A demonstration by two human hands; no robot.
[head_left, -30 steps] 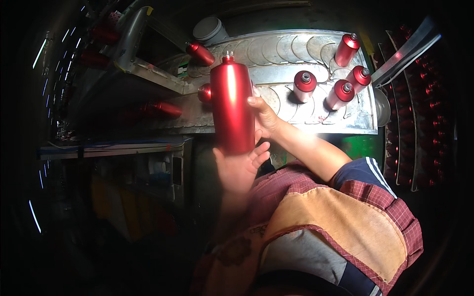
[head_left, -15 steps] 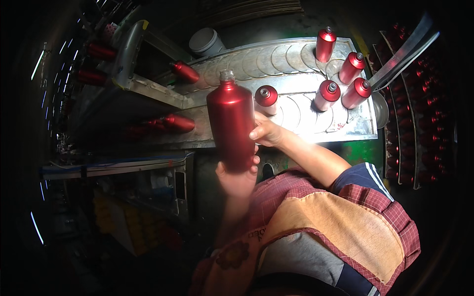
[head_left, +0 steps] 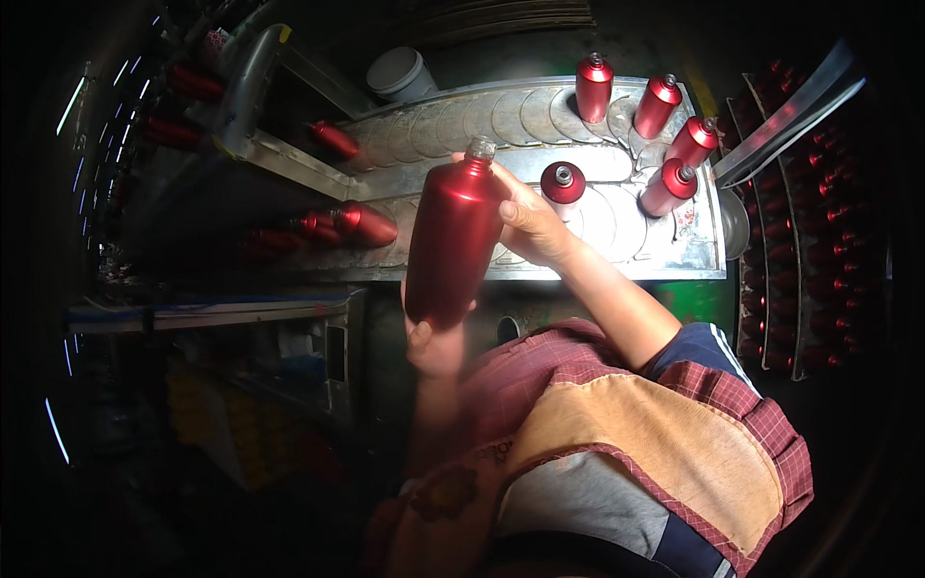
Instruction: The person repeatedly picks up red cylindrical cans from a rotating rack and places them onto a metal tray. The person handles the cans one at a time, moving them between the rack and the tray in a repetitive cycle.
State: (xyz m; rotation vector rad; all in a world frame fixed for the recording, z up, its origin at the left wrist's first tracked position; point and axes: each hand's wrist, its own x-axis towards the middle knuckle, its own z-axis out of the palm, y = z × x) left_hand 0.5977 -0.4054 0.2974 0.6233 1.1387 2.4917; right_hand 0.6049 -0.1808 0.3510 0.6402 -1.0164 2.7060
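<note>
A red metallic bottle point(head_left: 453, 241) with a bare clear glass neck is held up in front of me, tilted with its neck leaning right. My left hand point(head_left: 438, 349) cups it from below, fingers closed round the base. Higher up, my right hand point(head_left: 533, 223) grips the bottle's right side near the shoulder, its thumb in front and the other fingers partly hidden behind. Just beyond my right hand, another red bottle point(head_left: 564, 190) stands on the metal conveyor point(head_left: 501, 118). Several more like it stand round the conveyor's right end, among them one bottle point(head_left: 670, 191) close to the front edge.
At left, red bottles point(head_left: 366, 223) stand on the conveyor by the opening of a dark housing point(head_left: 289, 164). A white bucket point(head_left: 400, 74) is behind the conveyor. On the right are clear strips point(head_left: 790, 130) and a rack point(head_left: 798, 260) of many red bottles.
The held bottle has tipped to the right at its neck, and my right hand has moved up its side. Bottles on the near lane have shifted right, those on the far lane left.
</note>
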